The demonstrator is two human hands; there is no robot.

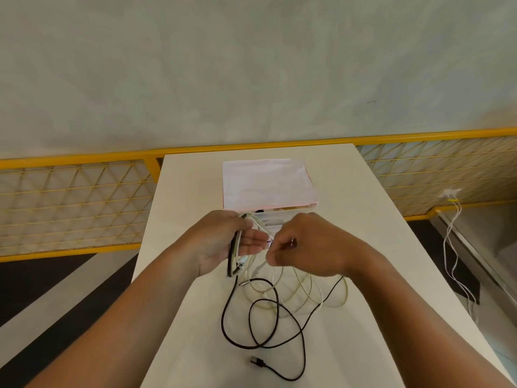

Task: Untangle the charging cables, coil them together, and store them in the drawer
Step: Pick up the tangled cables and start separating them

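Note:
A black cable [277, 303] and pale cream-white cables [305, 292] lie looped and crossed over one another on the white table [377, 261]. My left hand [223, 242] is raised above the table and holds a bunch of black and white strands against its palm. To its right, my right hand [305, 245] pinches a white strand between its fingertips, close to my left palm. The black cable's USB plug [258, 362] rests near the table's front. Behind my hands stands a small pink and white drawer box [268, 183]; its front is mostly hidden by them.
A yellow mesh railing [72, 203] runs behind the table on both sides. White cords [456, 264] hang from the railing at the right and trail onto the floor. The table's left and right edges drop to a dark floor.

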